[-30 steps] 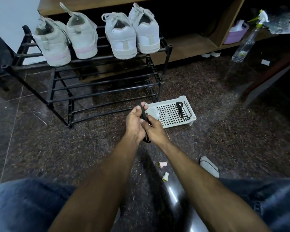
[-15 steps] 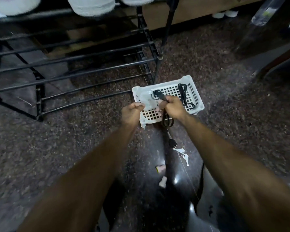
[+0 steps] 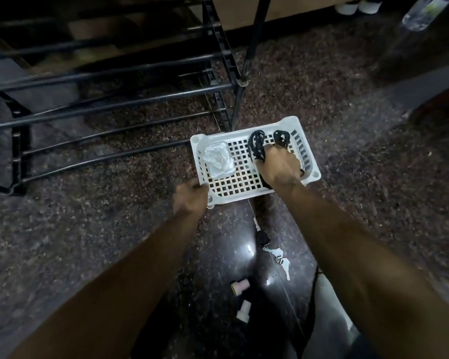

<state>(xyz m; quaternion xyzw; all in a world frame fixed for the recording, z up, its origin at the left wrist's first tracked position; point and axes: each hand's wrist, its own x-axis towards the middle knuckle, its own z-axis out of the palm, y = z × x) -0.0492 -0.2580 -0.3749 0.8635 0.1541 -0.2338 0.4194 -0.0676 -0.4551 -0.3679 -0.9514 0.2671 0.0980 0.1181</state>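
A white perforated plastic basket [image 3: 246, 185] sits on the dark speckled floor in front of me. My left hand [image 3: 191, 196] grips its near left corner. Inside the basket's right half, my right hand [image 3: 279, 164] lies over two coiled black shoelace bundles [image 3: 256, 143], its fingers curled on them. A crumpled white bundle [image 3: 218, 159] lies in the basket's left half.
A black metal shoe rack [image 3: 109, 99] stands behind and to the left of the basket. On the floor near me lie keys on a ring [image 3: 278, 255] and two small pale plastic caps [image 3: 240, 287]. A spray bottle [image 3: 423, 11] is at the far right.
My head has dipped and the view closed in on the basket. My right hand carried the black lace from in front of me into the basket's right side. My left hand took hold of the basket's corner.
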